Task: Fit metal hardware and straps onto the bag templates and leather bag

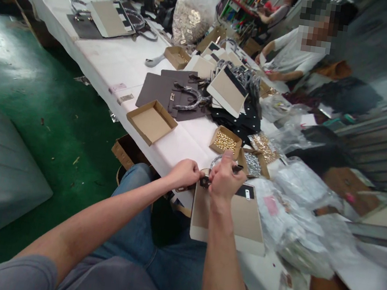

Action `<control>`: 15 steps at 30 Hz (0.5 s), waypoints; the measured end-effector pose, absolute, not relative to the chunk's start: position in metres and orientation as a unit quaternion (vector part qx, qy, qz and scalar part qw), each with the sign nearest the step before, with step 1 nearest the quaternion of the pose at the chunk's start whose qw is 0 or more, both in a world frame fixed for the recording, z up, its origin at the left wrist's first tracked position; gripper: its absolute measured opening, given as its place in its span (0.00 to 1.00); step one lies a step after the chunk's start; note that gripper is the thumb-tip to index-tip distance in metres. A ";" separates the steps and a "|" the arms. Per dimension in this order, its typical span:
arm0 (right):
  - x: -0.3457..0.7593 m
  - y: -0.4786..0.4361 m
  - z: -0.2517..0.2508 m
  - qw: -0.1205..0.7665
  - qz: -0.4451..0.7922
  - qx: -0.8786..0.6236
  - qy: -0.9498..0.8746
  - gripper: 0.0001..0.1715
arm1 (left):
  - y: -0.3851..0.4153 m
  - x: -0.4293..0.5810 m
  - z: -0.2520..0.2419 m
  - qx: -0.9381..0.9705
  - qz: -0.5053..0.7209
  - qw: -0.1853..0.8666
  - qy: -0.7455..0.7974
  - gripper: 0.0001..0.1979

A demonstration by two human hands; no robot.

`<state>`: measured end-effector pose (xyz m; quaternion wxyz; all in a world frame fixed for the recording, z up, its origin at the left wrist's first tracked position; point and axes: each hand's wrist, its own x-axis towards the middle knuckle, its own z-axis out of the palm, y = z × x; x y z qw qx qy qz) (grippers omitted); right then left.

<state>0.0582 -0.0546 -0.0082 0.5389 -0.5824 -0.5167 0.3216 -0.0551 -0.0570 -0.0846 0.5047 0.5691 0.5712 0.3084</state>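
Right hand (pixel 225 179) clenched round dark tool (pixel 236 169) over beige panel (pixel 245 222); left hand (pixel 185 173) pinched closed by panel's edge, contents unclear.

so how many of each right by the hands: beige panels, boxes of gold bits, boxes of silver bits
Beige panel: 1
Box of gold bits: 1
Box of silver bits: 1
Total: 3
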 end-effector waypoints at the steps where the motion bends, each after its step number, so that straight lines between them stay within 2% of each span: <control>1: 0.060 -0.055 -0.008 0.559 0.323 -0.576 -0.501 0.40 | -0.058 -0.055 -0.084 0.569 0.306 0.501 0.577 0.16; 5: 0.066 -0.053 -0.002 0.610 0.363 -0.533 -0.460 0.41 | -0.061 -0.056 -0.083 0.582 0.313 0.464 0.590 0.15; 8: 0.065 -0.052 0.003 0.625 0.342 -0.510 -0.482 0.41 | -0.062 -0.058 -0.084 0.579 0.305 0.477 0.587 0.16; 15: 0.054 -0.059 -0.006 0.581 0.281 -0.542 -0.539 0.42 | -0.061 -0.060 -0.084 0.567 0.313 0.499 0.576 0.16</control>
